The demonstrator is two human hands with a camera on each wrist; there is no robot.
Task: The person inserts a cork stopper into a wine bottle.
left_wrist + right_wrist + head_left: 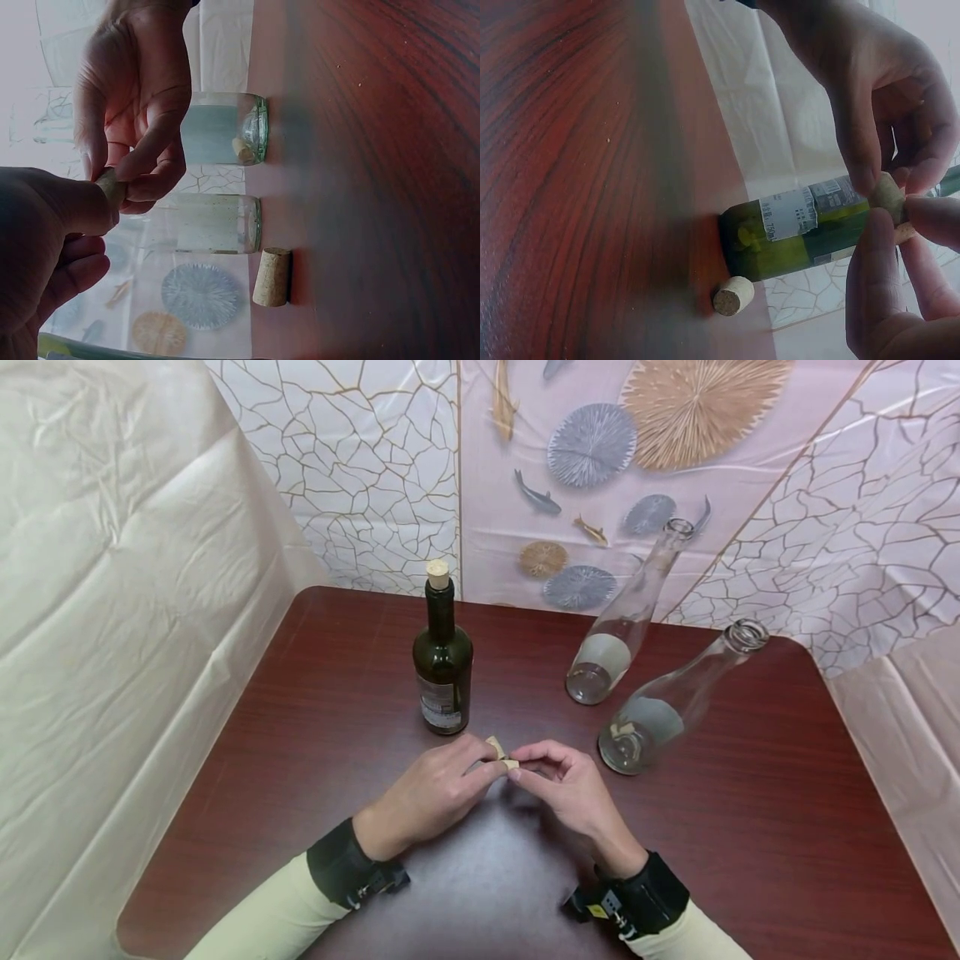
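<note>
My left hand and right hand meet over the table, both pinching a small cork between thumb and fingertips. In the right wrist view this cork is largely covered by fingers. A second cork stands on the table just beyond my fingertips; in the left wrist view this cork is tapered. Just past my left hand is an upright dark green wine bottle, a pale cork in its mouth.
Two clear glass bottles stand to the right, a nearer one and a farther one. A small cork-coloured piece lies inside one bottle's base. The dark red table ends at a patterned curtain behind.
</note>
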